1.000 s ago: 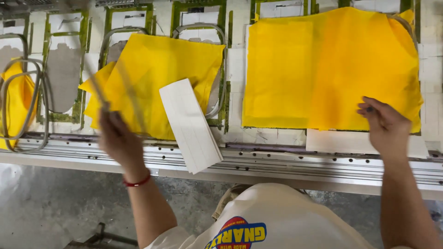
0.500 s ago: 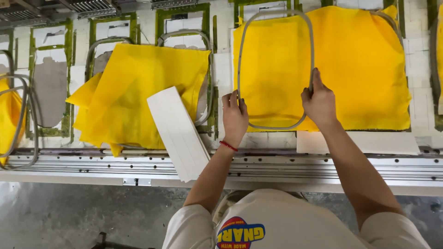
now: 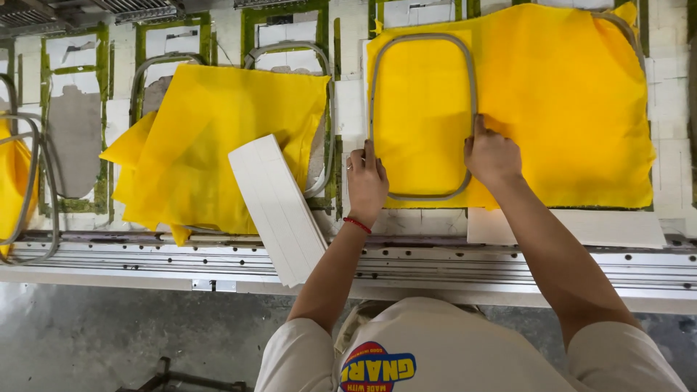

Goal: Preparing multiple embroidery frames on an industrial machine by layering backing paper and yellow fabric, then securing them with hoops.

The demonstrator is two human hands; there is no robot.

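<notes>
A grey rounded-rectangular hoop (image 3: 422,116) is laid flat on the yellow fabric sheet (image 3: 559,109), over the sheet's left half, near the front edge of the machine bed (image 3: 675,174). Open fabric is left to the hoop's right; a narrow strip of bed is seen at its left. The left hand (image 3: 367,183) is pressed flat at the hoop's lower left corner, fingers extended and close together. The right hand (image 3: 491,154) is set on the lower right side, fingers curled over the rim. A white board (image 3: 277,209) overhangs the front rail (image 3: 145,254), beside a second yellow fabric pile (image 3: 218,145).
</notes>
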